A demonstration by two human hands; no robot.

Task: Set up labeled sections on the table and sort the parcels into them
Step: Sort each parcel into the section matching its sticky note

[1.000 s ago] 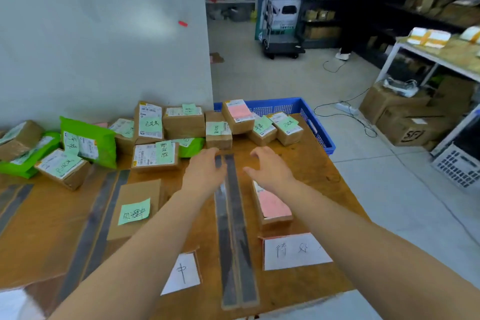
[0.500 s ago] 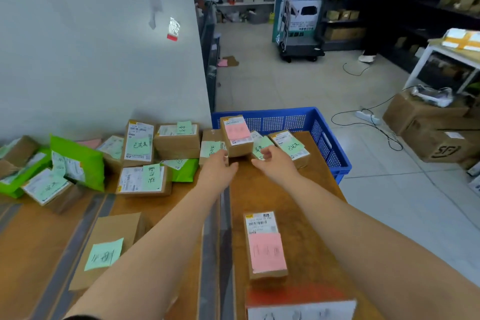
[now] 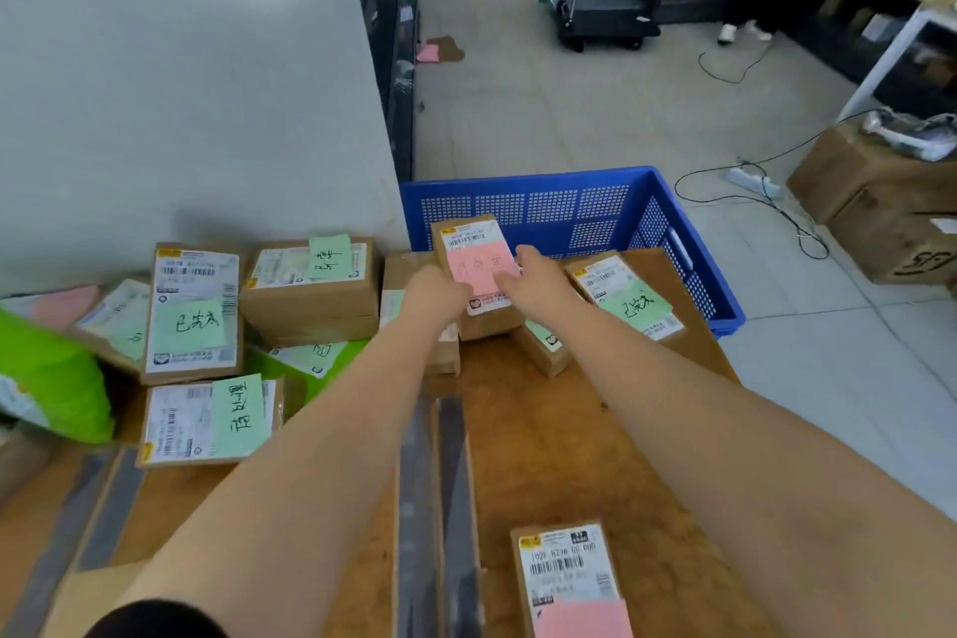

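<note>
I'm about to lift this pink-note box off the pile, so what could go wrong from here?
The pink-note box sits tilted on other boxes, held by the left hand and right hand; lifting it could shift the box with the green note beside it toward the blue crate. The pink note itself may peel off under your fingers.

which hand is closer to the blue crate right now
Right. The right hand reaches the pink-note parcel just in front of the blue crate; the left hand holds that parcel's other side, farther from the crate.
</note>
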